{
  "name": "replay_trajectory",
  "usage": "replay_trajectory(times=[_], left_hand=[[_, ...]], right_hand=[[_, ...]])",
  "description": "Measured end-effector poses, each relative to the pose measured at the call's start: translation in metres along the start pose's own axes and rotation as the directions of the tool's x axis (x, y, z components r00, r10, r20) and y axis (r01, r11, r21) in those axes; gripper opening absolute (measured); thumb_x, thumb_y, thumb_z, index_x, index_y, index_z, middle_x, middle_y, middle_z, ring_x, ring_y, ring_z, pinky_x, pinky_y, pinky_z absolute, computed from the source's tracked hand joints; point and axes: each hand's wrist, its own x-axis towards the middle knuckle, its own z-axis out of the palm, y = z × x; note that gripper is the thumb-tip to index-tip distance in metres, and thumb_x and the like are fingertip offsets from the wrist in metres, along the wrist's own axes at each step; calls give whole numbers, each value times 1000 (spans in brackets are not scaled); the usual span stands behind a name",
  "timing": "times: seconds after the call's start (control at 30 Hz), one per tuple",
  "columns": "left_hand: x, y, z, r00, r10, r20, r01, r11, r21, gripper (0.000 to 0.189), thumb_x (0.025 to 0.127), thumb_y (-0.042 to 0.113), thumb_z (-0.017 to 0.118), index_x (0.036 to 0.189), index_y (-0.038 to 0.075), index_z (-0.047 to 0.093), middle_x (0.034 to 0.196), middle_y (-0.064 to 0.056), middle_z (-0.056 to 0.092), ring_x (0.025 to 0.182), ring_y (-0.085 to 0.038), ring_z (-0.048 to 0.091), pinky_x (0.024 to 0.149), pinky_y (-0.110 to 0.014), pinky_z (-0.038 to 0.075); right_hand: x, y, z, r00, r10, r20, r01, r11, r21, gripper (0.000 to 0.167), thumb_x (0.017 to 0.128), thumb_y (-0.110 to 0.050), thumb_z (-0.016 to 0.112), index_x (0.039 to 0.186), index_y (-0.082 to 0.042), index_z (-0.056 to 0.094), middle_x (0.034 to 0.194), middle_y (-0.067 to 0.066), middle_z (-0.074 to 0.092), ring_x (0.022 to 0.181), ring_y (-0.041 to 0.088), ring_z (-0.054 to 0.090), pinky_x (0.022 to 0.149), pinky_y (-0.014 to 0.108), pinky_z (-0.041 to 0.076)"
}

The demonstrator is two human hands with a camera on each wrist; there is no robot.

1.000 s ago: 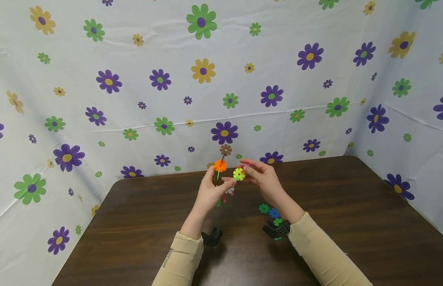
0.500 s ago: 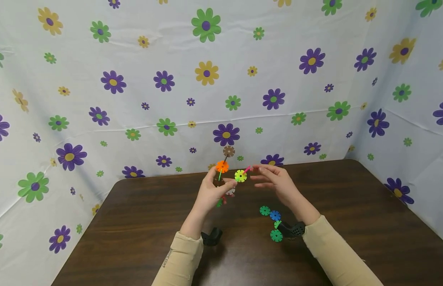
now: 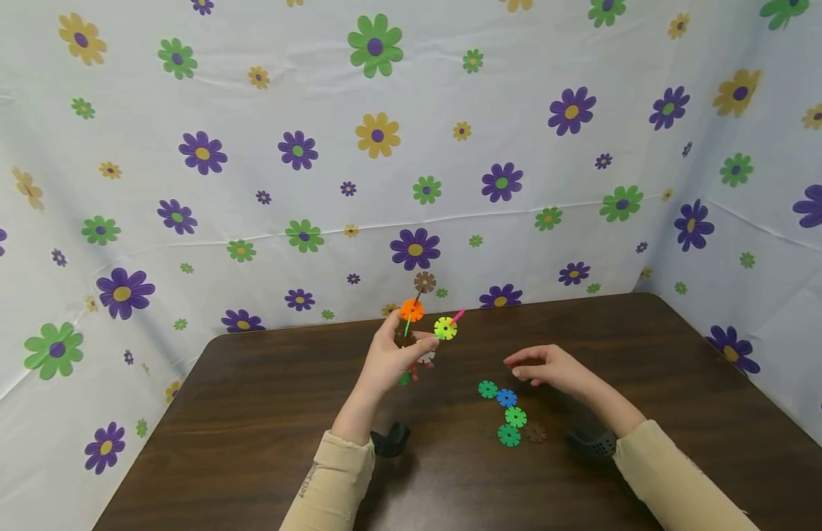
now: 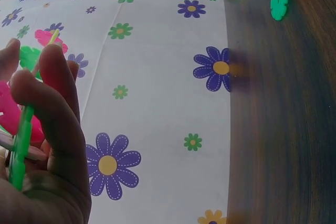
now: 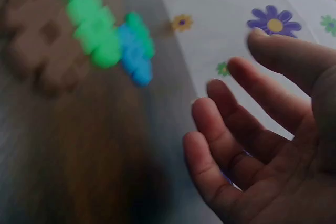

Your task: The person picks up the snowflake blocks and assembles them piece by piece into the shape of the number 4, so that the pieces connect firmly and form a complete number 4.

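Note:
My left hand (image 3: 383, 360) grips a joined cluster of notched plastic discs, raised above the table. From it stick out an orange disc (image 3: 412, 310), a brown disc (image 3: 424, 282), a yellow disc (image 3: 446, 328) and an edge-on pink disc (image 3: 458, 316). In the left wrist view, fingers curl round the cluster, over a green disc (image 4: 21, 148); the palm hides other pieces. My right hand (image 3: 552, 367) holds nothing, its fingers loosely bent in the right wrist view. Nearest it on the table are a blue disc (image 3: 507, 397) and a light green disc (image 3: 515, 417).
Two darker green discs, one at the group's far end (image 3: 488, 389) and one at its near end (image 3: 509, 435), lie on the brown table (image 3: 265, 413). A dark brown disc (image 3: 536, 432) lies beside them. A flowered cloth (image 3: 251, 110) hangs behind the table.
My right hand has let go of the pink disc and moved right and down toward the loose discs. The pink disc stays on the yellow one. My left hand keeps its grip, nearly still.

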Motion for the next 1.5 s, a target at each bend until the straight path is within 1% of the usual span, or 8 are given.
replay_trajectory(times=[0.17,0.43,0.7,0.9,1.07,1.27,1.4,1.5], left_hand=[[0,0,-2,1000,13,7,-13,1000,-2,46,90,6,69,130,5,47,104,-25,68,65,-27,68,44,-27,45],[0,0,-3,1000,22,16,-22,1000,4,48,90,5,69,131,5,46,103,-22,69,69,-36,68,45,-28,45],[1,2,-2,1000,22,13,-22,1000,21,46,89,7,70,129,5,48,102,-16,71,77,-51,63,46,-27,46],[1,0,-2,999,47,8,-47,999,5,46,89,5,70,128,5,46,101,-17,70,79,-59,58,45,-27,46],[4,-5,-3,998,58,0,-58,998,-2,49,88,5,71,130,8,45,99,-15,71,76,-56,60,45,-28,45],[5,-7,-5,999,48,5,-48,999,1,54,88,3,70,134,7,42,101,-18,70,74,-50,64,45,-30,46],[11,-21,-8,999,38,0,-38,999,-7,57,88,4,70,137,11,40,104,-19,69,76,-53,63,45,-30,45],[13,-26,-7,999,46,-8,-46,999,3,59,88,7,72,137,13,40,104,-19,69,74,-50,64,44,-31,45]], right_hand=[[-3,7,6,996,-62,66,73,983,-169,35,89,-21,71,118,-2,68,112,12,67,96,23,61,77,31,51],[0,4,17,991,-113,79,133,932,-338,35,81,-21,79,113,-11,72,95,-2,58,83,16,52,68,29,44],[-1,6,19,983,-168,74,183,912,-368,21,80,-18,79,100,-15,74,92,-5,57,84,14,55,71,30,46],[0,6,20,982,-172,81,190,905,-381,19,79,-17,79,96,-16,70,91,-6,57,83,14,53,72,32,45],[1,4,19,983,-151,100,176,927,-332,18,82,-12,76,95,-12,63,85,-4,56,77,13,50,67,30,42],[4,-1,9,984,-121,132,145,971,-189,17,85,-6,71,101,-2,63,80,2,56,72,14,49,62,27,43],[11,-16,-3,992,-109,64,115,988,-104,21,88,-7,69,106,3,66,82,6,60,71,17,53,62,30,49],[17,-33,-12,993,-108,-39,108,994,5,22,91,-10,68,106,6,66,83,8,63,69,18,56,64,33,53]])
